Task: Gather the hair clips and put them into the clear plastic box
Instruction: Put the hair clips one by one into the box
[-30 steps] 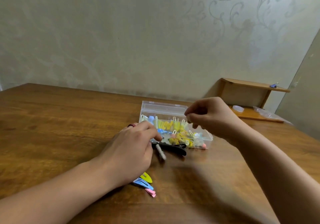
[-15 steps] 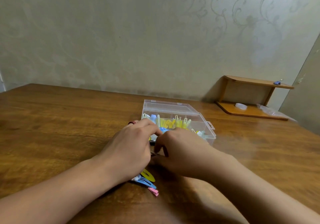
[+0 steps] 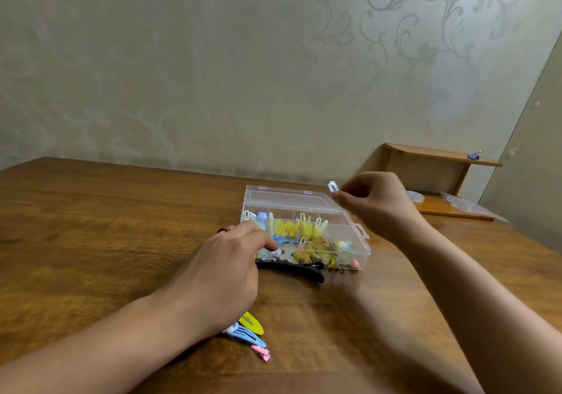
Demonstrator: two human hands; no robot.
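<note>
Nearest, at six o'clock on the wooden table [image 3: 91,241], yellow, blue and pink snap clips [image 3: 249,332] lie half under the left wrist. The left hand [image 3: 225,275] rests with curled fingers on a long black clip [image 3: 298,269] that lies against the front wall of the clear plastic box [image 3: 349,241], already full of clips. At one o'clock the right hand [image 3: 377,202] pinches a small pale clip [image 3: 332,186] above the box's far right corner; no writing is readable.
</note>
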